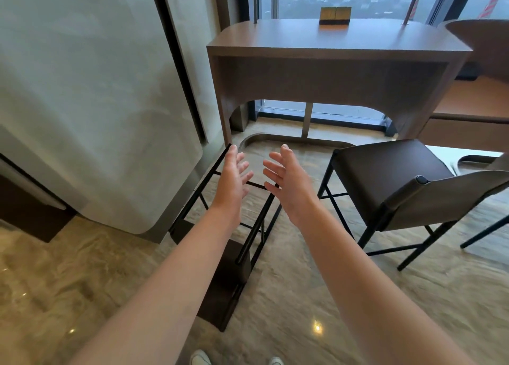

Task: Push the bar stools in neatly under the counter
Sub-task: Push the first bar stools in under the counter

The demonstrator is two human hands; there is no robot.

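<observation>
Dark brown stool seat (385,177), black legs, brown counter (330,40), beige marbled floor (82,282)

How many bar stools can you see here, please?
2. One stool stands upright right of the hands, outside the counter. Another stool lies tipped over on the floor below the hands. Part of a third may show at the right edge.

You're standing on a glossy marbled floor (316,296). At your twelve o'clock a tipped bar stool (228,254) lies on it (black frame uppermost); at two o'clock an upright stool (385,172) stands on it, before the wooden counter (338,40) bearing a small box (335,16).
</observation>
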